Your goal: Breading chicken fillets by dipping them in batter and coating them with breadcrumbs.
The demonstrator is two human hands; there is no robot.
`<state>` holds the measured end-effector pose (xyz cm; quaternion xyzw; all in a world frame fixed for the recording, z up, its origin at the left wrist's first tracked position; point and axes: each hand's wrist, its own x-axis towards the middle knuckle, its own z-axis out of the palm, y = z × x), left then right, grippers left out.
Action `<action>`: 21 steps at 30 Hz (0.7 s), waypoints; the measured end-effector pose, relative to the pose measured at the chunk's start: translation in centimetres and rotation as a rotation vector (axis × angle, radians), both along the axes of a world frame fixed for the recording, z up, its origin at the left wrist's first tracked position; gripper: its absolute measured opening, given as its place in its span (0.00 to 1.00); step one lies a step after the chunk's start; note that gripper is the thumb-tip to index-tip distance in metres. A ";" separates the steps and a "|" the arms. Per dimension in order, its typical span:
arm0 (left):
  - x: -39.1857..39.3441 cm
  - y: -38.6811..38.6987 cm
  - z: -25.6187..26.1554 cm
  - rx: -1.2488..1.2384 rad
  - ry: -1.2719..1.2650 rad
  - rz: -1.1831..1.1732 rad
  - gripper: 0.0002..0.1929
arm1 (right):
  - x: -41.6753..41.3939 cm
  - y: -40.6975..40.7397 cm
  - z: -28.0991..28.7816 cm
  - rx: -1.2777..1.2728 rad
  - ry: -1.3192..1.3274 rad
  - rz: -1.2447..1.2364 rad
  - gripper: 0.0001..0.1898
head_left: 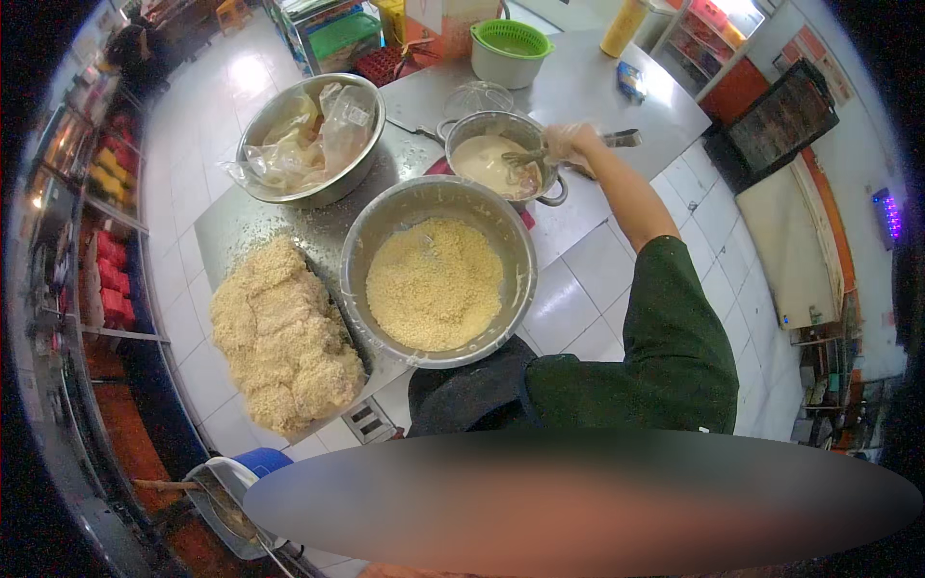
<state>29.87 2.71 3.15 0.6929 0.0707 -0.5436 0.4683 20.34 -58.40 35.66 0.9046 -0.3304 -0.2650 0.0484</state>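
Observation:
My right hand (pixel 569 143), in a clear plastic glove, is closed around metal tongs (pixel 531 156) whose head dips into a pot of pale batter (pixel 483 160) with some pieces in it. Nearer to me, a large metal bowl (pixel 348 271) holds yellow crumbs (pixel 435 285). Crumb-coated pieces (pixel 285 332) are heaped on a dark tray at the left, which they mostly hide. My left hand is out of view. Behind the heap stands another metal bowl (pixel 249 134) with clear plastic bags (pixel 347 126) inside.
The steel table (pixel 578 72) carries a white tub with a green strainer (pixel 512 43), a clear lid (pixel 478 97), a blue packet (pixel 631 81) and a yellow cylindrical container (pixel 623 29). A knife-like utensil (pixel 412 128) lies left of the pot. Shelves with red packages (pixel 114 278) line the left.

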 end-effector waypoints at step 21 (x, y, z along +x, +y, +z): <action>3.9 -3.2 -2.1 -0.129 -0.167 0.047 0.22 | -4.1 5.9 6.4 -0.003 -0.494 -0.080 0.15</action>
